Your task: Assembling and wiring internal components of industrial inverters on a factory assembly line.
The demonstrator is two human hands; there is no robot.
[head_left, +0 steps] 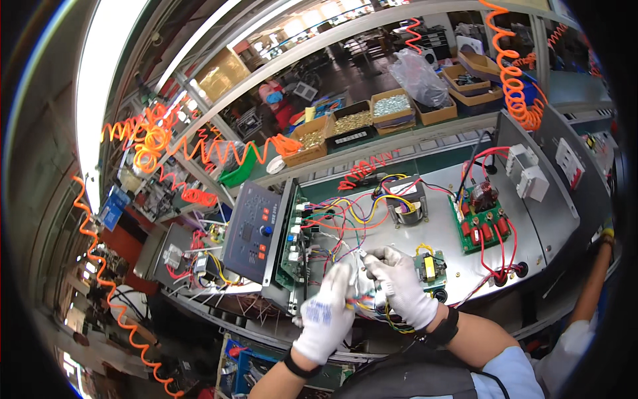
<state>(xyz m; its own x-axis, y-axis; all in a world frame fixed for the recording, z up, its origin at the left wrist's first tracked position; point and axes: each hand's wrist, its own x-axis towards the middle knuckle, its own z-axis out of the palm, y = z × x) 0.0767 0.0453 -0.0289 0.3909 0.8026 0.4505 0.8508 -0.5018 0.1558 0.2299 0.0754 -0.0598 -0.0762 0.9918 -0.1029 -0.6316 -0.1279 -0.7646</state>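
one long metal case (442, 233) lies open before the person; clock directions here are read from the two hands. beyond it, from eleven to one o'clock, four boxes of small parts (392, 110) stand in a row, one of them topped by a clear plastic bag (419, 76). several orange coiled hoses (151, 138) hang at ten o'clock, too tangled to count. one arm of another person (590, 282) comes in at three o'clock.

one dark control panel (249, 229) with a single blue knob stands tilted between nine and ten o'clock. three green boards show: one upright (289, 256) behind that panel, one at two o'clock (482, 223) with three red cylinders along its near side, and a smaller one at three o'clock (428, 266).

two white-gloved hands work over the case, a black band at each wrist. the right hand (399, 286) pinches one small white plug (362, 253) between thumb and forefinger. the left hand (325, 316) is just beside it, fingertips blurred; whether they grasp anything cannot be told.

one transformer (407, 203) sits at one o'clock. coloured wires (364, 302), too many to count, bunch between the hands.
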